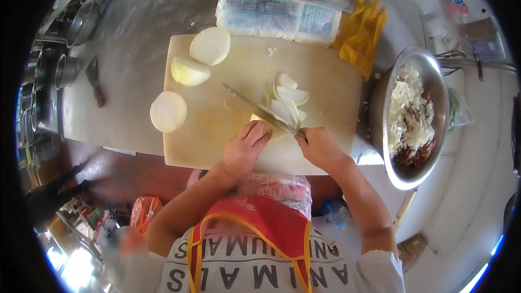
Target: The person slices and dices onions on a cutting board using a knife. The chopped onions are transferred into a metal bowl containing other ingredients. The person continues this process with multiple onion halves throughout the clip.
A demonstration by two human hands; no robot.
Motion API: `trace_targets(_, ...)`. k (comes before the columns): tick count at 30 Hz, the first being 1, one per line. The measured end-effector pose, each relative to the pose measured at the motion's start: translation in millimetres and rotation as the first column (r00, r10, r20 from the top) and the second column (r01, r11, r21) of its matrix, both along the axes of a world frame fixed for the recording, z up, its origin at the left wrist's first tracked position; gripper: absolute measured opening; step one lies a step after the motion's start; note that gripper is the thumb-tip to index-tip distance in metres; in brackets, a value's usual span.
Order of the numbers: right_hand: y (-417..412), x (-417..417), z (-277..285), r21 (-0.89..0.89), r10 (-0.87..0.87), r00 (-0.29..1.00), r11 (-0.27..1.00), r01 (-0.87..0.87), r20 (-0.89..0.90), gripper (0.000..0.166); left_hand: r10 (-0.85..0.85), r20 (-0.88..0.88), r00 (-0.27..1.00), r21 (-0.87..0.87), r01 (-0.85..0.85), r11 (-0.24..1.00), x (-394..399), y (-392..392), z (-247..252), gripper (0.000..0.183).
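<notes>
My right hand (321, 146) grips the handle of a kitchen knife (260, 108), its blade slanting up and left across an onion piece (276, 133). The fingers of my left hand (248, 144) press on that piece, which is partly hidden by hand and blade. Cut onion wedges (288, 99) lie just beyond the knife on a pale cutting board (325, 73). Several onion halves sit toward the board's left: one upper left (210, 46), one tilted on its side (190, 71), and one at the left edge (168, 111).
A metal bowl (443, 130) of chopped onion (409, 110) and dark brown food stands right of the board. Yellow gloves (362, 34) and a plastic-wrapped scale (279, 16) lie beyond it. At left are a scraper-like tool (95, 81) and metal pots (83, 22).
</notes>
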State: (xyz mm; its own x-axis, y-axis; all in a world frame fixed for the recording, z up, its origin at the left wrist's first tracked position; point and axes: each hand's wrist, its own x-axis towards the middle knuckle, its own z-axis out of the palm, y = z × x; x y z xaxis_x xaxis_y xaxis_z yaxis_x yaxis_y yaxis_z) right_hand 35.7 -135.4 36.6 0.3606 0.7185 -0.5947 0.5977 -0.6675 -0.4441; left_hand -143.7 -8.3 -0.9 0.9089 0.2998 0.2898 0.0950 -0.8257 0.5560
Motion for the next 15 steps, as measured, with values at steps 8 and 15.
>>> trace_targets(8,-2.8,-16.8,9.7,-0.055,0.027,0.996,0.998,-0.023,0.080,0.024,-0.047,0.008,0.999,0.033,0.047,0.998,-5.4,-2.7,-6.0,0.036)
trace_targets(15,-9.5,10.6,-24.5,0.068,-0.233,0.959,0.967,0.246,-0.161,0.026,-0.089,-0.050,0.995,-0.015,0.088,0.996,20.9,4.9,-0.6,0.035)
